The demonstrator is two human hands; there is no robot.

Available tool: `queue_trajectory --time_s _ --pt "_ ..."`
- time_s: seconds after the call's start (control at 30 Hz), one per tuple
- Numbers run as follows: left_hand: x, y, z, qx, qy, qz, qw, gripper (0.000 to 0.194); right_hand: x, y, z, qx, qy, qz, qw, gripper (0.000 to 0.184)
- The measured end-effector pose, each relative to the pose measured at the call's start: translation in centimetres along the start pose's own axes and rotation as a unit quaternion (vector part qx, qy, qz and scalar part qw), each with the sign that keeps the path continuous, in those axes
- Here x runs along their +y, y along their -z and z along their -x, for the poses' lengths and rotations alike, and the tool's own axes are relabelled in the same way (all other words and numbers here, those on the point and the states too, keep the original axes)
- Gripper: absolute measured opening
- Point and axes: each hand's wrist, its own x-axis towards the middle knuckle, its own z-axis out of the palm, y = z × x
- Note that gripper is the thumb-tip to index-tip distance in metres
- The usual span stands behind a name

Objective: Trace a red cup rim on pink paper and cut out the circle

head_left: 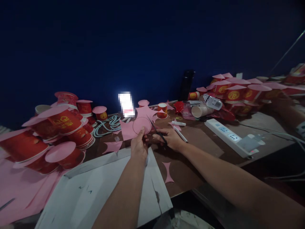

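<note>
A pink paper sheet [128, 128] with a dark circle drawn on it is pinched in my left hand [140, 144], thumb on top near the circle's lower edge. Its far side is cut into curved points. In my right hand [170, 138] is a pair of scissors [154, 125], blades pointing up and left along the right side of the circle. My fingers wrap round its dark handle. Pink scraps [113, 146] lie about, one more scrap [168, 171] near the table's front edge. A white marker [180, 134] lies just beyond my right hand.
Red paper cups [66, 121] topped with pink discs are stacked at left; more cups [234, 94] stand at right, near another person's arm [284, 106]. A white box lid [107, 184] lies under my left forearm. A power strip [228, 136], cable [108, 125] and lit phone [126, 104] are on the table.
</note>
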Motion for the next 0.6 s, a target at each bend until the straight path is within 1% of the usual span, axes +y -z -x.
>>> queue_trajectory --time_s 0.23,0.5,0.6 --pt "0.12 0.04 0.04 0.001 -0.002 -0.005 1.0 0.029 -0.17 -0.08 0.12 -0.001 -0.004 0.003 1.0 0.053" --pt "0.14 0.16 -0.13 0.003 -0.007 -0.012 1.0 0.034 0.47 0.13 -0.12 -0.003 0.001 0.015 1.0 0.056" --pt "0.26 0.06 0.0 0.008 -0.013 -0.008 1.0 0.031 0.68 0.13 -0.16 0.002 0.002 0.018 1.0 0.057"
